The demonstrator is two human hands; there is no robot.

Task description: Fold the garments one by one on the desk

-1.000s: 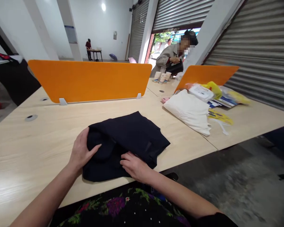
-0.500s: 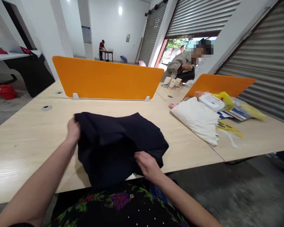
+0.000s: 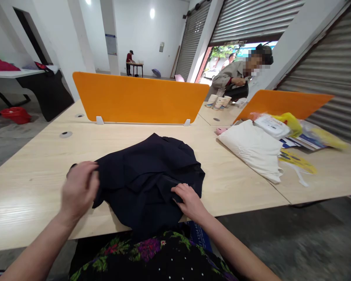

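A dark navy garment [image 3: 152,168] lies crumpled on the light wood table near its front edge, with part of it hanging toward my lap. Whether it is a shirt or trousers I cannot make out. My left hand [image 3: 79,190], slightly blurred, is closed round the garment's left end, and a bit of dark cloth pokes out beyond the fingers. At the garment's right front, my right hand [image 3: 188,200] pinches a fold, fingers bent over it.
An orange divider [image 3: 140,99] stands across the table behind the garment. Off to the right lie a white cloth bag [image 3: 248,148], a white packet [image 3: 272,125] and yellow plastic bags. Beyond are paper cups [image 3: 219,102] and a person [image 3: 229,76] holding a dark jug.
My left hand has come down and toward me, and the garment's raised, gaping left part has flattened onto the table. The right hand keeps its grip at nearly the same place.
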